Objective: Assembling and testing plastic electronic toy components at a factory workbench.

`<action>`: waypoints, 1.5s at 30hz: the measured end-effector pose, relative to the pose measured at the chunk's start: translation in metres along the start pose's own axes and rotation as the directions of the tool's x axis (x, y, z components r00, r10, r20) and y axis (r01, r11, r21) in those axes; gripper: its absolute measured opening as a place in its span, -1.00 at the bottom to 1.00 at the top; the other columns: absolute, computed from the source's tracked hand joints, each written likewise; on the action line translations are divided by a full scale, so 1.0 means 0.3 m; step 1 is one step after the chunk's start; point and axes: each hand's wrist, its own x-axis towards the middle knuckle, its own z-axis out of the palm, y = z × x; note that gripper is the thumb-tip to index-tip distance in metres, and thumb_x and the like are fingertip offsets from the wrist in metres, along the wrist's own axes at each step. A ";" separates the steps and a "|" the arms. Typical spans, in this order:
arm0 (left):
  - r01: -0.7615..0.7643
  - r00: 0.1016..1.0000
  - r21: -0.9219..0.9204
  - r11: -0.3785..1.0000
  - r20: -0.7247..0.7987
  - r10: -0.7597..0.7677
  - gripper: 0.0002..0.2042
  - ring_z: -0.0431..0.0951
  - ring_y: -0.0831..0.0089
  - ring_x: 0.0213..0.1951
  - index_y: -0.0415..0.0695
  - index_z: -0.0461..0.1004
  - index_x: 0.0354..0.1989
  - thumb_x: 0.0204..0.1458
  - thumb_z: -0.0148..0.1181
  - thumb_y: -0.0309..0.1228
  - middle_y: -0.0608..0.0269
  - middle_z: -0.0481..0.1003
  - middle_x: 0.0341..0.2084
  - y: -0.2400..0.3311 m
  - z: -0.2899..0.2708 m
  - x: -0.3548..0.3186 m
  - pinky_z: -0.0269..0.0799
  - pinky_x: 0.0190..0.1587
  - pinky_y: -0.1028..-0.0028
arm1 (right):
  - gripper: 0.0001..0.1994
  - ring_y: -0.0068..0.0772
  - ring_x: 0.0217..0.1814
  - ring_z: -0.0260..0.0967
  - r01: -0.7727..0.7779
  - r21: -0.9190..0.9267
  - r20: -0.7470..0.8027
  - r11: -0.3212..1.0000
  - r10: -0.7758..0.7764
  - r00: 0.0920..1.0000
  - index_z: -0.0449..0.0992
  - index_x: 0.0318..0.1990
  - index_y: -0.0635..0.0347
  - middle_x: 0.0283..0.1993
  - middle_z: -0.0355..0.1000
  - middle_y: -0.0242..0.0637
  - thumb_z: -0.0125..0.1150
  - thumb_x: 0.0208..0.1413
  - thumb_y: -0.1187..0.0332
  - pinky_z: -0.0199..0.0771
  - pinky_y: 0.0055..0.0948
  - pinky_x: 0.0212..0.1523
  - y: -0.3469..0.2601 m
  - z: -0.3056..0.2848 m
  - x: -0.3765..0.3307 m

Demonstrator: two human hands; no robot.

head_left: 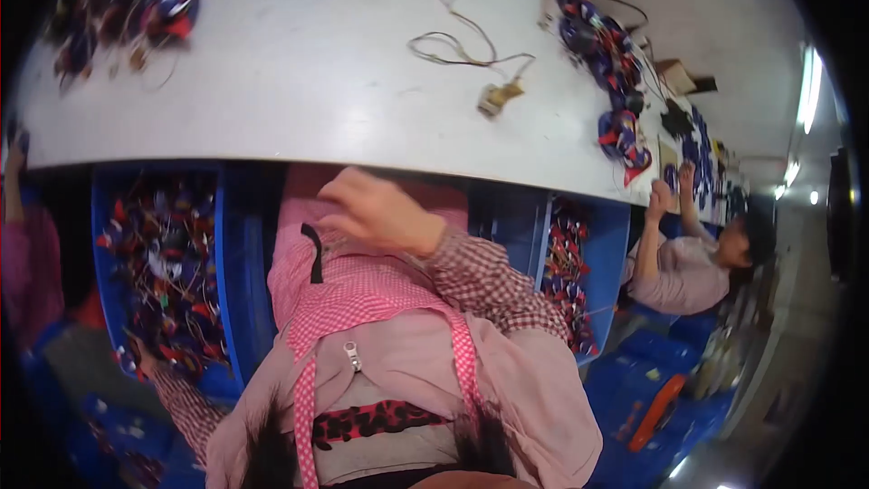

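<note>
My right hand is over my lap, close to the table's front edge, smeared by motion. Its thumb and fingers look apart, and nothing shows between them. My left hand reaches down to the near end of the left blue crate, at its heap of small assemblies in dark purple and red with thin wires. The fingers there are small and partly lost among the parts, so their grip is unclear. A pink checked apron covers my lap.
The white table carries wired assemblies at far left and more at right. A cable ends in a yellowish connector. Another blue crate of parts stands at right. A co-worker sits beyond it; another person's sleeve shows at left.
</note>
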 end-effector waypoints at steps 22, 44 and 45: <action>-0.616 -0.698 -0.454 -0.644 -0.063 0.713 -0.45 0.31 0.16 -0.03 -0.15 0.28 0.01 -0.26 0.30 -0.46 0.10 0.31 -0.12 3.034 -0.116 -0.663 0.27 -0.02 0.27 | -0.71 0.11 -0.21 0.36 -0.926 -0.106 -0.791 0.363 0.533 0.300 0.36 -0.06 0.13 -0.19 0.36 0.08 0.06 0.02 0.37 0.37 -0.09 -0.25 0.718 -0.778 -0.887; -0.589 -0.658 -0.722 -0.365 0.165 0.735 -0.43 0.50 0.21 -0.23 -0.30 0.36 -0.21 -0.36 0.39 -0.17 0.01 0.45 -0.27 3.242 -0.064 -0.861 0.43 -0.23 0.40 | -0.78 -0.49 -0.43 0.31 -0.672 0.124 -0.745 0.730 0.516 0.423 0.38 -0.25 0.27 -0.33 0.30 -0.28 0.25 -0.03 0.44 0.34 -0.49 -0.38 0.523 -0.749 -0.952; -0.526 -0.530 -0.819 -0.231 0.103 0.842 -0.42 0.52 0.27 -0.28 -0.31 0.36 -0.19 -0.33 0.39 -0.16 0.03 0.48 -0.31 3.232 -0.103 -0.842 0.45 -0.28 0.43 | -0.81 -0.56 -0.42 0.29 -0.634 0.299 -0.719 0.713 0.605 0.341 0.38 -0.27 0.27 -0.33 0.32 -0.34 0.25 -0.02 0.46 0.33 -0.52 -0.36 0.521 -0.757 -0.976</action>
